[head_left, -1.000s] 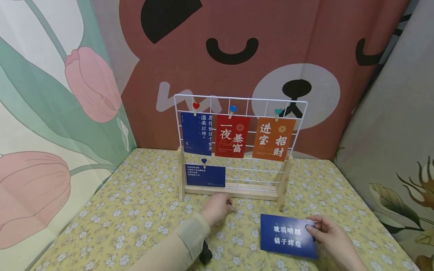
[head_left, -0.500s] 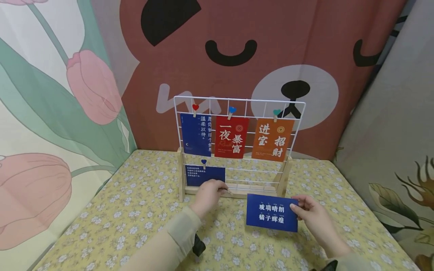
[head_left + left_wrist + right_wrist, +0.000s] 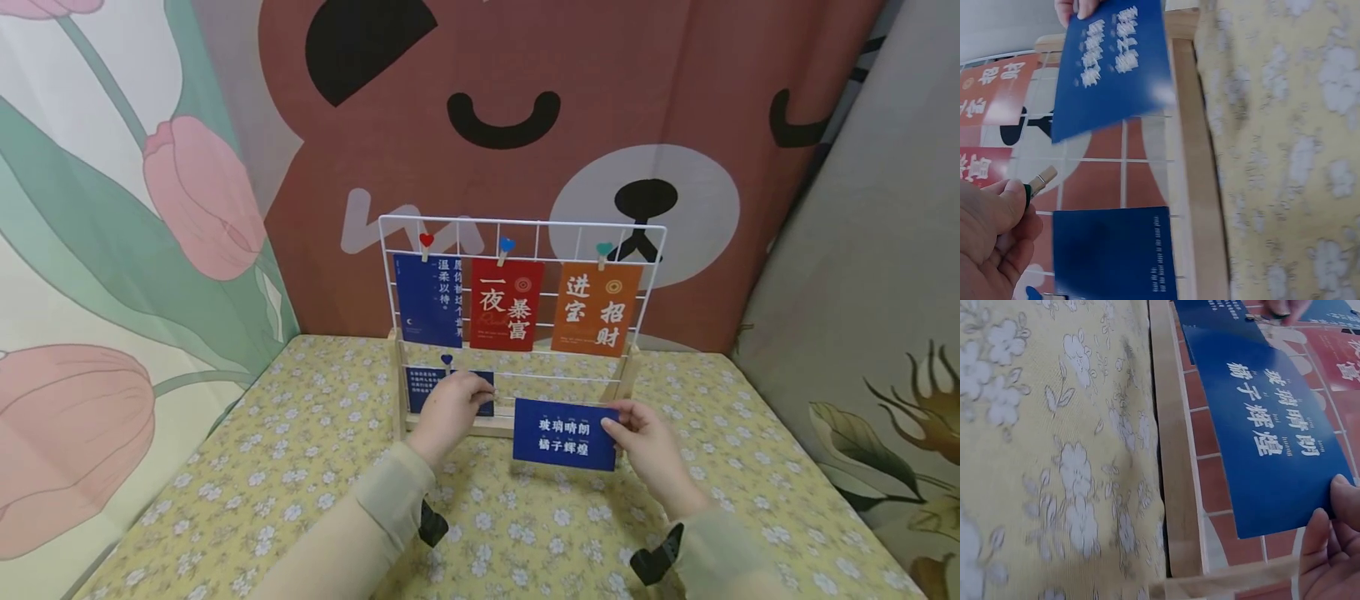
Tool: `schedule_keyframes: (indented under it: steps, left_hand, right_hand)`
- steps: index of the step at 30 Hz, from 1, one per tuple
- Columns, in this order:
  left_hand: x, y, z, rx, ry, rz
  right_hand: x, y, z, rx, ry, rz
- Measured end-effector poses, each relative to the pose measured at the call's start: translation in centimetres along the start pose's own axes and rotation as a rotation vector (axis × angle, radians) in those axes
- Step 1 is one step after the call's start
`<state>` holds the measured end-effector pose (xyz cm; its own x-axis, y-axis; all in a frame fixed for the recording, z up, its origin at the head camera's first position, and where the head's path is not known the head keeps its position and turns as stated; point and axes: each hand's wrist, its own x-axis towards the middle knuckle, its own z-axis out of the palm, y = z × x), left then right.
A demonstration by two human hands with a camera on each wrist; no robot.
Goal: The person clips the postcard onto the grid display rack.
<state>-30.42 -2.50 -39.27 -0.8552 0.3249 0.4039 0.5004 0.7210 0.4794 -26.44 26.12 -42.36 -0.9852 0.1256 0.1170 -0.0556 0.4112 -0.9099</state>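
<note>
My right hand [image 3: 648, 450] pinches a blue card [image 3: 564, 435] with white characters by its right edge, thumb in front. The card is held up before the lower right part of a white wire grid rack [image 3: 525, 222]. Between the thumb and fingers of my left hand [image 3: 453, 408] is a small wooden clothespin [image 3: 1041, 180], its green end partly covered by the thumb. In the head view this hand overlaps a dark blue card [image 3: 1113, 253] hanging in the lower row under a dark blue heart clothespin [image 3: 447, 359].
Along the upper row hang a blue card [image 3: 426, 300], a red card [image 3: 506, 304] and an orange card [image 3: 596, 308], each under a heart clothespin. A wooden base [image 3: 1196, 169] carries the grid on a yellow floral tablecloth [image 3: 300, 492]. Printed curtains [image 3: 420, 167] stand behind.
My right hand has brought the blue card up and leftward, from low over the table to the front of the rack. My left hand has risen from the tablecloth to the lower row.
</note>
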Motion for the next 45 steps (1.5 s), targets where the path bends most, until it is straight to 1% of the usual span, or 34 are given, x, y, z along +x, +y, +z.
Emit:
schedule_keyframes:
  steps: [4,8,14,24,31,41,45]
  left_hand:
    - [0.5,0.3,-0.4,-0.001,-0.003,0.034]
    - [1.0,0.7,-0.5,0.014,0.0,0.056]
    - [1.7,1.1,-0.1,0.033,0.021,0.083]
    - [2.2,2.3,0.5,0.027,0.009,0.098]
    - [2.7,2.6,0.9,0.021,0.037,0.117]
    - [3.3,2.9,1.8,0.06,0.068,0.131]
    - [3.4,3.0,2.1,0.065,0.084,0.137]
  right_hand:
    - [0.7,0.2,0.9,0.021,0.006,-0.021]
    - [1.3,0.2,1.5,0.064,0.006,-0.043]
    - [2.1,-0.1,2.4,0.075,0.027,-0.051]
    - [3.1,-0.5,3.5,0.099,0.027,-0.067]
    - [3.9,-0.4,3.9,0.062,0.052,-0.09]
    - [4.4,-0.2,4.2,-0.01,0.101,-0.116]
    - [4.6,0.0,4.3,-0.006,0.108,-0.117]
